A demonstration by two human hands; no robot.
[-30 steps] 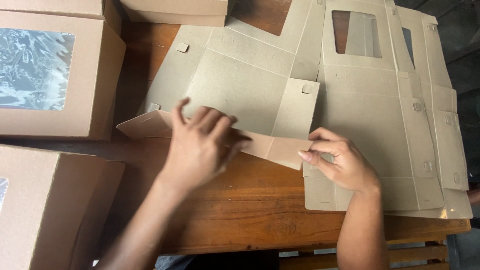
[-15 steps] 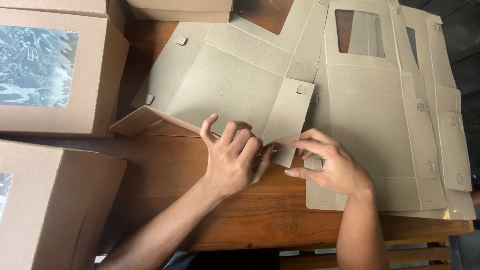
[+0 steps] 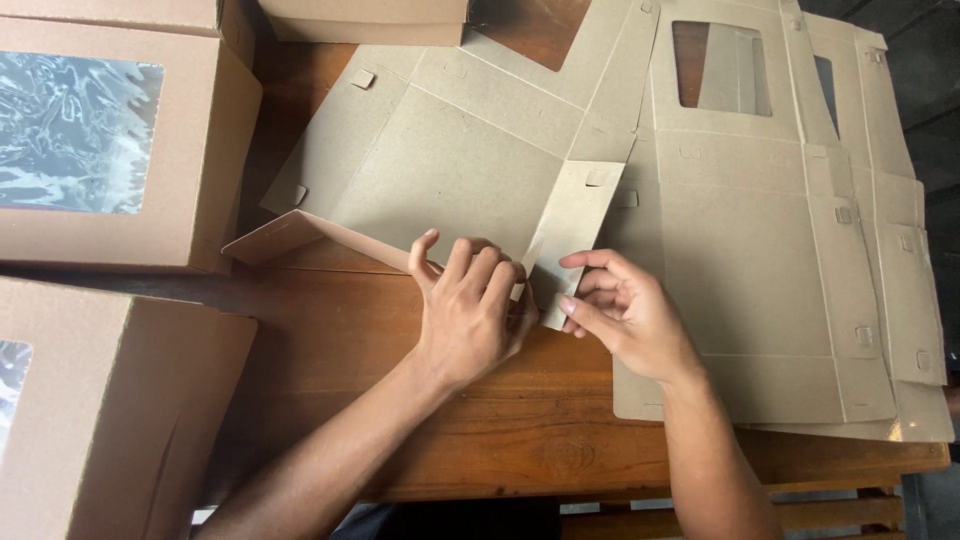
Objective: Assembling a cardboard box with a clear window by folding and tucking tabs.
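At near corner of flat box blank (image 3: 450, 170), left hand (image 3: 470, 310) pinches front flap, right hand (image 3: 625, 315) pinches side flap (image 3: 572, 235); corner-folding step, tab needs tucking next

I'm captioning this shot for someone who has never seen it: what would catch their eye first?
Two bare hands meet at the middle of the wooden table: the left hand presses on a flat brown cardboard box blank while the right hand pinches its raised side flap. At the left edge stand finished boxes, one with a shiny plastic window, and more flat blanks lie stacked at right.
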